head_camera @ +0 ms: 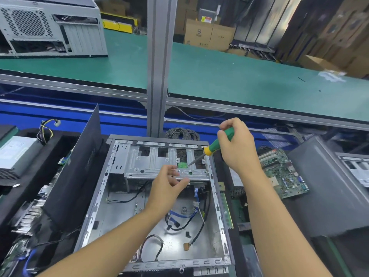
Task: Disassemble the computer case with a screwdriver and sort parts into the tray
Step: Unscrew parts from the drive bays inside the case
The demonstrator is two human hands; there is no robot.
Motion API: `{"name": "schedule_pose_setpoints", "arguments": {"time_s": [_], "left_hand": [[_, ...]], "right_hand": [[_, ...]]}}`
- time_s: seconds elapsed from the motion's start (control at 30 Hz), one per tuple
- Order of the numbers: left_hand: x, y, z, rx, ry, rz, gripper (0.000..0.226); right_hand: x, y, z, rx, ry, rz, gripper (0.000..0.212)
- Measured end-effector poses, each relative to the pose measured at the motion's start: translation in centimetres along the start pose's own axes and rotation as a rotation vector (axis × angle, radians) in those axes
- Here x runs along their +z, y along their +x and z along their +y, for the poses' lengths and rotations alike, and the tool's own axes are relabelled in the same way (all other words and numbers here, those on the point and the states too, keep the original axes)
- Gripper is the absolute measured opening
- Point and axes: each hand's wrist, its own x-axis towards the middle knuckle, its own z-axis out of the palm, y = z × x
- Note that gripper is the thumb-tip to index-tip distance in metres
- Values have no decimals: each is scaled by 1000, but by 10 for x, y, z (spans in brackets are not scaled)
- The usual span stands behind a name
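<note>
Two bare hands work over an open computer case (153, 196) lying on its side at the middle of a crowded bench. Inside, loose black and blue cables (179, 218) sprawl across the case floor, and a metal drive cage (159, 162) spans the far end. The right hand (237, 144) is closed around a green-and-yellow screwdriver (216, 143), its tip angled down to the cage beside a small green tab (182, 165). The left hand (167, 186) hovers at the cage's near edge, fingers loosely curled and holding nothing. A dark side panel (79, 168) leans just left of the case, with a grey power supply (16, 154) farther left. To the right, a green motherboard (283, 172) lies flat. Beyond an upright aluminium post (159, 56), a green conveyor belt (229, 72) carries another case (52, 27) at far left.
</note>
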Motion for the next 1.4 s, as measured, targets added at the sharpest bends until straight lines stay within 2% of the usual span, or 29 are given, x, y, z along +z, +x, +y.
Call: {"name": "schedule_pose_setpoints", "arguments": {"time_s": [0.07,0.13,0.3,0.43,0.53,0.67,0.8,0.87,0.93,1.1,1.3,1.4], "left_hand": [[4,7,10,-9,-53,-82,48],[13,11,14,-4,-73,-99,51],[38,10,18,24,-84,-76,16],[62,-2,24,-15,-78,-187,12],[92,-14,30,97,212,-454,11],[165,-31,36,430,756,-931,16],[245,-51,22,490,1058,-1155,13],[278,-59,6,486,1141,-1204,21],[302,-59,-14,490,1229,-1251,12],[336,-40,-70,454,1329,-1284,21],[344,-30,-96,461,1351,-1306,22],[343,-25,-100,405,1319,-1315,23]], "right_hand": [[-1,-3,1,7,10,4,6],[-5,-8,4,26,29,21,6],[-25,-25,21,78,40,72,10],[-57,-42,45,154,11,163,9],[-88,-62,70,187,-13,320,9],[-119,-105,109,302,-32,496,8],[-139,-152,144,415,-77,600,10],[-147,-172,158,475,-86,612,9],[-152,-189,169,524,-91,633,11],[-159,-221,192,597,-67,667,19],[-162,-224,210,612,-55,640,18],[-160,-212,214,598,-36,618,15]]}}
